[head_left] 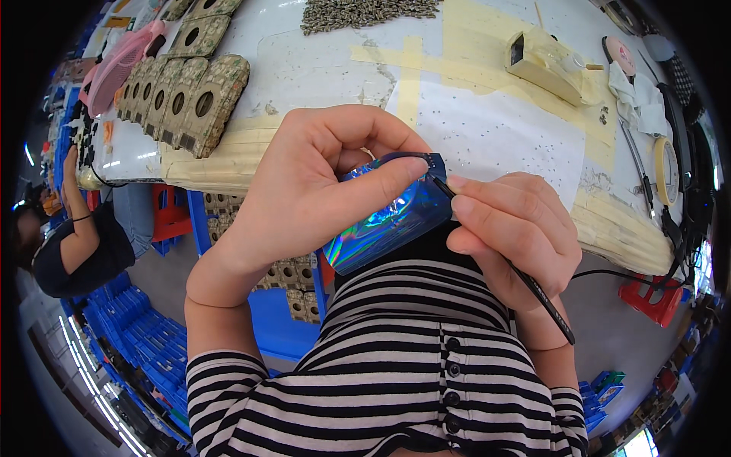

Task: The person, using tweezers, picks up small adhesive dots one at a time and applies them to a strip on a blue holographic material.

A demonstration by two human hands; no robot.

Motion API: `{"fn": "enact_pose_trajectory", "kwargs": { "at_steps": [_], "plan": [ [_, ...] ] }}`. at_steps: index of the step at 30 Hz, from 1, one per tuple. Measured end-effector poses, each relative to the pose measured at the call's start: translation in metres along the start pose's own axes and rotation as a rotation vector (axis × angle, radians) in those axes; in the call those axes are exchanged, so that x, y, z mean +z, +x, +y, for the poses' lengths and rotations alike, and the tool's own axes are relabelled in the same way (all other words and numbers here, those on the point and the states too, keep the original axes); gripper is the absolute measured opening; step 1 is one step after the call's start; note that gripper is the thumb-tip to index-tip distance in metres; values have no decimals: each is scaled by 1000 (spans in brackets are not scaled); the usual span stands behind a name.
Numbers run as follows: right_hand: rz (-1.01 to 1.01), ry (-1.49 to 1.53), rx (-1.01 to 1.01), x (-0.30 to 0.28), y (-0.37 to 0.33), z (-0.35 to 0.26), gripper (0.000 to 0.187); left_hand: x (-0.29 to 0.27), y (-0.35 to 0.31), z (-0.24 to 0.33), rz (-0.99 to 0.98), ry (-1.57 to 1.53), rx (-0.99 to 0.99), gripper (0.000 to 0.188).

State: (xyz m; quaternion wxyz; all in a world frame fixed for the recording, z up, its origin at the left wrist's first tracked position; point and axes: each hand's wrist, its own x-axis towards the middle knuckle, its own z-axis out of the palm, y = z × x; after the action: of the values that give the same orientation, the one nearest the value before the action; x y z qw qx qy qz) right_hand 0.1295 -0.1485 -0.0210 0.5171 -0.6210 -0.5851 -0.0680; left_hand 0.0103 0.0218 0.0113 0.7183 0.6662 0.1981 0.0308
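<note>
My left hand grips a shiny blue, iridescent flat piece close to my chest, thumb laid along its top edge. My right hand pinches a thin black tool, like tweezers or a stylus, whose tip touches the upper right corner of the blue piece. Both hands hover just over the near edge of a white worktable covered in yellowish tape.
A row of square boards with round holes lies at the left, a pile of small parts at the back. A tape-wrapped box, tape roll and cables sit right. Another person sits left; blue crates below.
</note>
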Motion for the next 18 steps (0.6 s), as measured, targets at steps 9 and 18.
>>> {"fn": "enact_pose_trajectory", "kwargs": {
  "at_steps": [9, 18],
  "plan": [
    [104, 318, 323, -23, -11, -7, 20, 0, -6, -7, -2, 817, 703, 25],
    [-59, 309, 254, -24, -9, -3, 26, 4, -15, -8, -31, 1149, 991, 25]
  ]
}}
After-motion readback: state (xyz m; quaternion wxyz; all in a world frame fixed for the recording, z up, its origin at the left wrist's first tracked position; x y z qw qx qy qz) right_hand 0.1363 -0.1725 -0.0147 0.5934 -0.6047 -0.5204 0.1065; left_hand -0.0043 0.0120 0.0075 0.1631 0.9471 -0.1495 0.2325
